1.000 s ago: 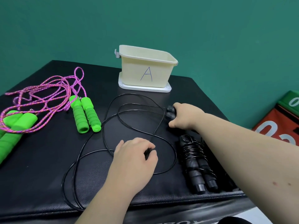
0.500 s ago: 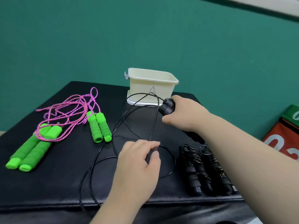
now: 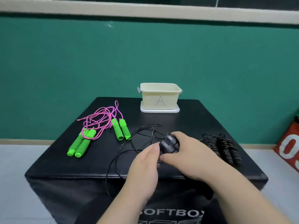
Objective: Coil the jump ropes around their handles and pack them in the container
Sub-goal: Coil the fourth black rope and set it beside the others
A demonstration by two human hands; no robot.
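Holding both hands together just below centre.
Slanting in from 5 o'clock with the right forearm (image 3: pixel 234 191), gripping the black handles (image 3: pixel 169 143) in the right hand (image 3: pixel 189 157), fingers curled round them; rising from 6 o'clock with the left forearm (image 3: pixel 119 206), resting the thumb of the left hand (image 3: pixel 144 162) against the handles' 9 o'clock side, other fingers tucked out of sight.

The container (image 3: pixel 148 103) at 12 o'clock is smooth cream plastic. The green handles (image 3: pixel 120 130) at 9 o'clock look like soft, bumpy foam — their pink rope (image 3: pixel 100 120) is woven cord. The thin black rope (image 3: pixel 140 131) looks slick. The box (image 3: pixel 194 120) wears a dull black skin.
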